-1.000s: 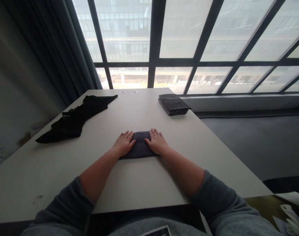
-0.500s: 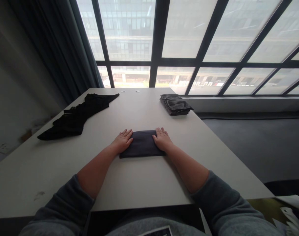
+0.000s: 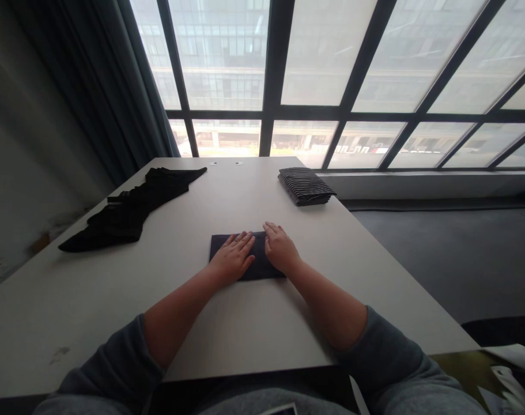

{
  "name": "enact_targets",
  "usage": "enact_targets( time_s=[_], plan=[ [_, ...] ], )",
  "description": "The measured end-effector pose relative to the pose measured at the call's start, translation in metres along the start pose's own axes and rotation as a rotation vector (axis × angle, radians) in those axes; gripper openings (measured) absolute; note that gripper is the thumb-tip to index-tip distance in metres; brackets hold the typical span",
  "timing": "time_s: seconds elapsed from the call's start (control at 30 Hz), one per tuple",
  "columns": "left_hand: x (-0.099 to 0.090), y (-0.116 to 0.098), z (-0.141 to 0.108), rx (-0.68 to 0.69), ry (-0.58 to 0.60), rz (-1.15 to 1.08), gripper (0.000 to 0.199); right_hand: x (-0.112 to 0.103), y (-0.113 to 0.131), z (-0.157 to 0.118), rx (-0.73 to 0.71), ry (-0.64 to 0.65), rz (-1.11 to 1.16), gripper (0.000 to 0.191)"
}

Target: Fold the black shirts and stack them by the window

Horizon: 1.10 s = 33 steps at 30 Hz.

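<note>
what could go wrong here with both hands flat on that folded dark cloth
1. Both the left hand and right hand press flat on the small folded dark cloth; on the smooth white table it might slide or skew rather than flatten.
2. The hands sit close together toward the right, leaving the cloth's left end uncovered, so that end's layers may lift or spring open.
3. The hands hide most of the fold, so a crooked edge could go unnoticed.
</note>
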State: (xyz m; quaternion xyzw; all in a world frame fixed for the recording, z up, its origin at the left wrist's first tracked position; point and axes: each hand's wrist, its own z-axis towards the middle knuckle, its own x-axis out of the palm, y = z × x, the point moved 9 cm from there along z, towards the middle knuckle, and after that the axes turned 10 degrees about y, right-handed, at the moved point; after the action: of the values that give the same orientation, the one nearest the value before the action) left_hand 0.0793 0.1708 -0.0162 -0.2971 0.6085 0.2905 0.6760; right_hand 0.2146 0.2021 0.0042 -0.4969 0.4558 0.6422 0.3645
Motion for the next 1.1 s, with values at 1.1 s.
enact_targets(
  time_s=[1.1],
  plan=[
    [-0.013, 0.056, -0.003, -0.293, 0.026, -0.059, 0.046, 0.013, -0.035, 0.023, 0.002, 0.098, 0.015, 0.033]
  ],
)
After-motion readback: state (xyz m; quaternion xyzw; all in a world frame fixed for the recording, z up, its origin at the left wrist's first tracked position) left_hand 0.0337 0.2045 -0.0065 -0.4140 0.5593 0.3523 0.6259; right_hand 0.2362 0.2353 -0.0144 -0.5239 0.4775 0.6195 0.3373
